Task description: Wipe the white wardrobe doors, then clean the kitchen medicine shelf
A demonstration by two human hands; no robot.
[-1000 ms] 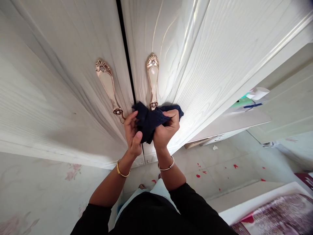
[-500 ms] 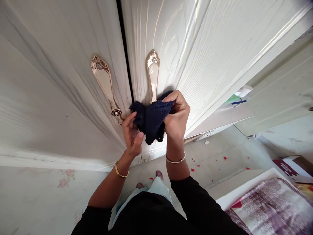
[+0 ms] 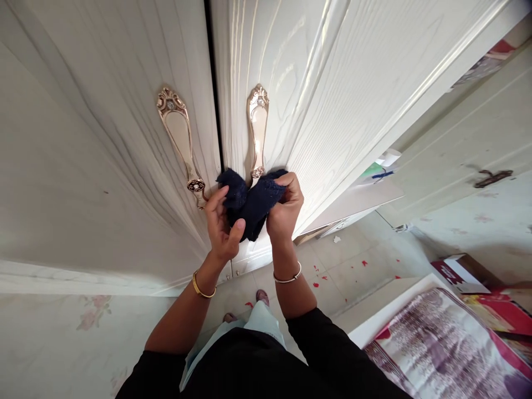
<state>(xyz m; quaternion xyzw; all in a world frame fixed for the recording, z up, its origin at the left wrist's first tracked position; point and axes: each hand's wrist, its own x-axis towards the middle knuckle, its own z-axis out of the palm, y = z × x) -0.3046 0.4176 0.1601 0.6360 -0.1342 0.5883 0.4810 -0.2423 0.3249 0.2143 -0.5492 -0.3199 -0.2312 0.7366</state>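
Observation:
A dark navy cloth (image 3: pixel 260 202) is wrapped around the lower end of the right door handle (image 3: pixel 258 122), which is ornate, with gold-coloured edges and a pale middle. My right hand (image 3: pixel 286 208) pinches the cloth's right side between thumb and fingers. On the other side my left hand (image 3: pixel 222 224) has its curled fingers and thumb around the cloth's left part. Just left of that hand is the matching left door handle (image 3: pixel 178 133). The cloth hides the bottom of the right handle and part of my left fingers.
Both handles sit on white wood-grain cabinet doors (image 3: pixel 124 111) with a dark gap between them. A shelf (image 3: pixel 353 202) with small items is at the right. Red scraps lie on the tiled floor (image 3: pixel 344 255). A bed-like surface with a patterned cover (image 3: pixel 449 343) stands lower right.
My right hand has moved left and slightly down with its side of the cloth, uncovering the right handle's lower ornament. My left hand has barely moved. The view has shifted slightly to the right.

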